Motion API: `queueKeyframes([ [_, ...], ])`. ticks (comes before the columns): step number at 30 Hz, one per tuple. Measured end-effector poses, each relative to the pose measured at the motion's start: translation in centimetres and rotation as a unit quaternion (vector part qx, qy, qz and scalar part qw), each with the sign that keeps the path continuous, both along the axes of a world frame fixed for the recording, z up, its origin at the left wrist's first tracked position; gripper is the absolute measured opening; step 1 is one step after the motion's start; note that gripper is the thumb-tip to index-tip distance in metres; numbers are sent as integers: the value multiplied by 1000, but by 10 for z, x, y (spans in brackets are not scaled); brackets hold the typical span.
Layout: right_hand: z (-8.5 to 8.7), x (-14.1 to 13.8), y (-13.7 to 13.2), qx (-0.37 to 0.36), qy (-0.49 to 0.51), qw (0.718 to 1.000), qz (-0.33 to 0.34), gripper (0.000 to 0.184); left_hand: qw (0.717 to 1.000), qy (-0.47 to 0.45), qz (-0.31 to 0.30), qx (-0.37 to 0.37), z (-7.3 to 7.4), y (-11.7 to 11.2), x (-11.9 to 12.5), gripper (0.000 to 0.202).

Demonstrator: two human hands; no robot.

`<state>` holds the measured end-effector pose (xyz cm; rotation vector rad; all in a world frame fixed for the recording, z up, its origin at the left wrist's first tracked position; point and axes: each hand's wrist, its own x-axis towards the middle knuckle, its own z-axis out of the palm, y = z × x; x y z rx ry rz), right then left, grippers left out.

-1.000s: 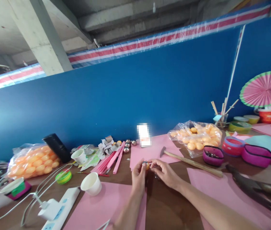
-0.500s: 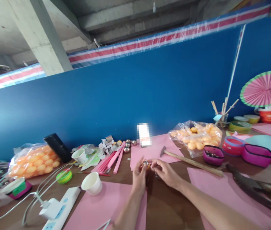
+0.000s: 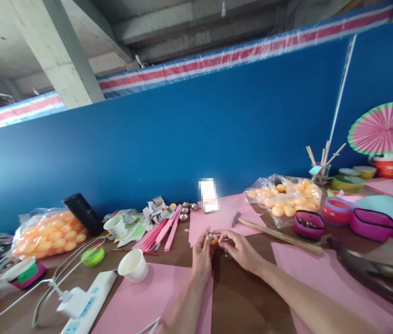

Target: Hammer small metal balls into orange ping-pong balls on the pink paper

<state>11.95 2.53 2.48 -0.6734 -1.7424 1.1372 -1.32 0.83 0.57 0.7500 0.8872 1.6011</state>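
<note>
Between the thumb and fingers of my left hand (image 3: pixel 202 256) is a small ball (image 3: pixel 212 237), with a shiny silver part and an orange part. My right hand (image 3: pixel 238 250) is close on its right, thumb and index finger pinched together; whatever they hold is too small to make out. Under my right fingers a shiny metal piece (image 3: pixel 227 254) shows partly on the brown table. Beyond my hands lies a pink paper sheet (image 3: pixel 224 213), with a hammer (image 3: pixel 269 229) to the right.
Bags of orange balls (image 3: pixel 52 234) lie left and right. A white paper cup (image 3: pixel 133 266), pink strips (image 3: pixel 158 229), silver balls (image 3: pixel 184 216) and a power strip (image 3: pixel 90 301) are on the left. Purple containers (image 3: pixel 372 226) and a dark curved tool (image 3: pixel 363 273) sit at right.
The ball in my left hand has turned slightly, so more of its orange part shows. Both hands stay almost in place.
</note>
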Motion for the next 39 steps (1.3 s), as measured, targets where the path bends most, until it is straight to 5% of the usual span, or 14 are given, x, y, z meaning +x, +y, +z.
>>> queueKeyframes([
  [14, 1, 1, 0, -2, -3, 1000, 3, 8, 997, 75, 32, -13, -6, 2, -3, 53],
  [23, 0, 1, 2, 5, -5, 1000, -1, 7, 1000, 8, -6, -4, -2, 0, -1, 53],
  [39, -4, 1, 6, -13, 16, 1000, -4, 13, 999, 47, 13, -6, -4, -2, 2, 41],
])
